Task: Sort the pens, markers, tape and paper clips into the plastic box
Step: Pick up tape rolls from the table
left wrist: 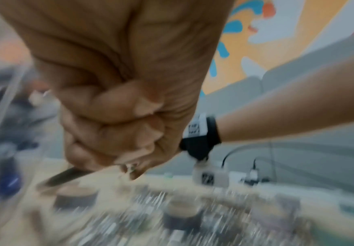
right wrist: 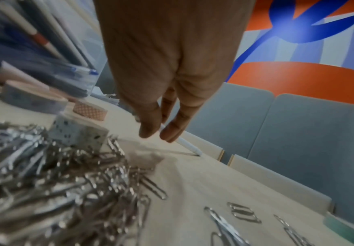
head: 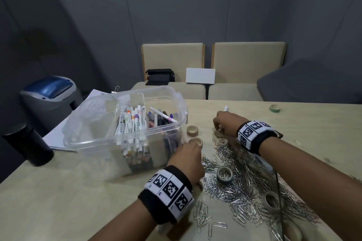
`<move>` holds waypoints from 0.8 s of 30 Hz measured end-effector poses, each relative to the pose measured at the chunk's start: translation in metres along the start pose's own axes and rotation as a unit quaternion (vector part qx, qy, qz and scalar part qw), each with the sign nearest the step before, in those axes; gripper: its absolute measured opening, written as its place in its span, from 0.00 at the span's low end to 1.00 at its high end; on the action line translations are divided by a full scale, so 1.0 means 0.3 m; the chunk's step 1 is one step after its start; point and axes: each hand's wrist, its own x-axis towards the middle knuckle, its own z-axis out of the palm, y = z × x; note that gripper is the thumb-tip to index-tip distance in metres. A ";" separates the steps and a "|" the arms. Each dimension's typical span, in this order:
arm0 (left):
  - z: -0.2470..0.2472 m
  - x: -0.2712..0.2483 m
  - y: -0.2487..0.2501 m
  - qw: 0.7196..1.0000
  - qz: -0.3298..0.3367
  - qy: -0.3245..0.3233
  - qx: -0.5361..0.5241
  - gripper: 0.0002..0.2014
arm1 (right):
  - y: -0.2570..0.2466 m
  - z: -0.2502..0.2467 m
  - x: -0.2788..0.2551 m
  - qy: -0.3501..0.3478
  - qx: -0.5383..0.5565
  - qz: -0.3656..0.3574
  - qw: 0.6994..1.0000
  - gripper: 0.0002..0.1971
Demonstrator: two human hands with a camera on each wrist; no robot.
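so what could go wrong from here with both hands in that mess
1. The right hand has only fingertips on the white pen; it lies near the table's far edge and could roll off.
2. The left hand is a closed fist by the paper clip pile; what it holds is blurred, and clips may spill on the way to the plastic box.
3. Clips sit inside a tape roll, so lifting it would scatter them.

Left hand [left wrist: 117,99]: fingers [left wrist: 112,133] curled into a fist over the counter [left wrist: 100,181]. Blurred paper clips [left wrist: 129,221] below; right forearm [left wrist: 287,116] alongside.
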 end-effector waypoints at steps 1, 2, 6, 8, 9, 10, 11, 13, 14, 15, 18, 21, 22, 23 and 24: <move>-0.020 -0.019 0.004 1.000 0.005 0.009 -0.012 0.16 | 0.008 -0.003 -0.013 0.016 0.004 -0.007 1.000 0.06; -0.044 -0.038 0.009 0.999 0.012 0.020 -0.022 0.15 | 0.017 -0.007 -0.020 0.038 0.014 -0.012 0.999 0.07; -0.184 -0.128 0.029 0.992 0.050 0.083 -0.084 0.09 | 0.029 -0.059 -0.046 0.196 0.071 -0.017 0.978 0.13; -0.277 -0.167 0.027 0.981 0.058 0.124 -0.139 0.07 | 0.013 -0.113 -0.063 0.279 0.116 -0.020 0.953 0.12; -0.322 -0.174 0.019 0.975 0.061 0.152 -0.153 0.07 | 0.002 -0.141 -0.073 0.314 0.138 -0.023 0.939 0.12; -0.370 -0.176 0.003 0.967 0.060 0.186 -0.162 0.06 | -0.011 -0.175 -0.082 0.346 0.153 -0.026 0.925 0.11; -0.406 -0.165 -0.019 0.960 0.052 0.215 -0.173 0.06 | -0.023 -0.206 -0.094 0.377 0.165 -0.028 0.911 0.11; -0.453 -0.121 -0.079 0.950 0.021 0.230 -0.210 0.05 | -0.048 -0.264 -0.107 0.443 0.189 -0.034 0.876 0.09; -0.460 -0.094 -0.111 0.951 0.003 0.215 -0.220 0.06 | -0.064 -0.290 -0.113 0.472 0.204 -0.036 0.857 0.09; -0.460 -0.070 -0.145 0.956 -0.011 0.198 -0.218 0.06 | -0.082 -0.313 -0.120 0.497 0.221 -0.036 0.838 0.08; -0.440 -0.028 -0.245 0.961 -0.042 0.204 -0.184 0.07 | -0.157 -0.367 -0.146 0.550 0.252 -0.048 0.795 0.06; -0.440 -0.031 -0.351 0.940 -0.083 0.253 -0.215 0.03 | -0.260 -0.401 -0.176 0.547 0.273 -0.084 0.787 0.08; -0.444 -0.037 -0.387 0.929 -0.098 0.273 -0.229 0.03 | -0.297 -0.406 -0.180 0.537 0.266 -0.099 0.795 0.09; -0.449 -0.044 -0.422 0.920 -0.112 0.294 -0.234 0.03 | -0.336 -0.410 -0.178 0.519 0.260 -0.115 0.806 0.10; -0.450 -0.046 -0.458 0.912 -0.126 0.314 -0.232 0.03 | -0.377 -0.412 -0.176 0.495 0.256 -0.132 0.820 0.11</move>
